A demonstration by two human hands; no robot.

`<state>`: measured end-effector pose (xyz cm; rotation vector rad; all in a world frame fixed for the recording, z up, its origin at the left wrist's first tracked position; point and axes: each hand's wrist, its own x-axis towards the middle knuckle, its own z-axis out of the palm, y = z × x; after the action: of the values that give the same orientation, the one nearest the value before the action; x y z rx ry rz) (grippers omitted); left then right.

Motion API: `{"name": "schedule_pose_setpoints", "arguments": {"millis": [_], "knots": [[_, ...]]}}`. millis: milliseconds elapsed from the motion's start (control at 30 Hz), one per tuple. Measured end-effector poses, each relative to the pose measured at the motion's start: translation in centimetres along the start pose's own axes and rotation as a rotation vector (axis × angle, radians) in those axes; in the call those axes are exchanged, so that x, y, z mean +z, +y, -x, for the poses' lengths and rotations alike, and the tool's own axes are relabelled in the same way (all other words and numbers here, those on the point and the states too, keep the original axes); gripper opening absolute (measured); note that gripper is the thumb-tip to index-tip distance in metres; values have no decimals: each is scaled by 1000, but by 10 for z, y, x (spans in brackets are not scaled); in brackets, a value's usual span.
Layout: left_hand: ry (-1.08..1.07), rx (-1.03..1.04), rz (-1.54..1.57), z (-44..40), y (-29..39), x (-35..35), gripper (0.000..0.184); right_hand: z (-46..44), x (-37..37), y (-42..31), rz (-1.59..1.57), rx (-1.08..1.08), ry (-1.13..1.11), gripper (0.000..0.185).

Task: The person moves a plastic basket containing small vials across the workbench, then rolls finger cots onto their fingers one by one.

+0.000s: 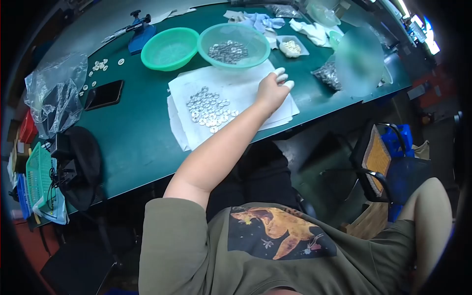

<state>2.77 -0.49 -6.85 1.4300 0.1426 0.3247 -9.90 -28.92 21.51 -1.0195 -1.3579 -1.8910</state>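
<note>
My left hand [273,92] reaches over the right part of the white paper sheets [236,81], wearing white covers on its fingertips. Its fingers are bent, with a small gap between the thumb and the fingertips, and I see nothing held. Left of the hand, many small shiny round metal pieces [209,107] lie spread on the paper. Beyond it stands a translucent green bowl [260,46] with a pile of similar grey pieces [228,51]. My right arm [432,216] is bent at the right edge, and its hand is out of view.
A second green bowl [169,49] stands left of the first. A small white dish [300,42] holds pale pieces. A phone [104,95], loose white discs [101,65], a clear plastic bag [59,88] and a blue tool [142,39] lie leftward. A chair [378,162] stands right.
</note>
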Motion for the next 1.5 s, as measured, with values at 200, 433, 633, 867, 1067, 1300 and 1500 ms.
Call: {"name": "schedule_pose_setpoints", "arguments": {"millis": [200, 433, 633, 867, 1067, 1300, 1500], "knots": [[-9, 16, 33, 0, -3, 0, 58, -33, 2, -2, 33, -148, 28, 62], [-45, -37, 38, 3, 5, 0, 55, -71, -2, -13, 114, -386, 106, 64], [-75, -39, -23, 4, 7, -1, 57, 22, -5, 36, 488, -121, -180, 73], [-84, 42, -239, 6, 3, -1, 56, 137, -9, 114, 761, 408, -437, 52], [-19, 276, -802, 10, 4, -2, 52, 272, 3, 136, 774, 657, -629, 60], [-33, 275, -814, 9, -1, -4, 50, 366, 30, 141, 773, 1039, -943, 70], [-48, 214, -790, 13, 3, -5, 50, 408, 36, 150, 817, 1338, -1207, 67]]}}
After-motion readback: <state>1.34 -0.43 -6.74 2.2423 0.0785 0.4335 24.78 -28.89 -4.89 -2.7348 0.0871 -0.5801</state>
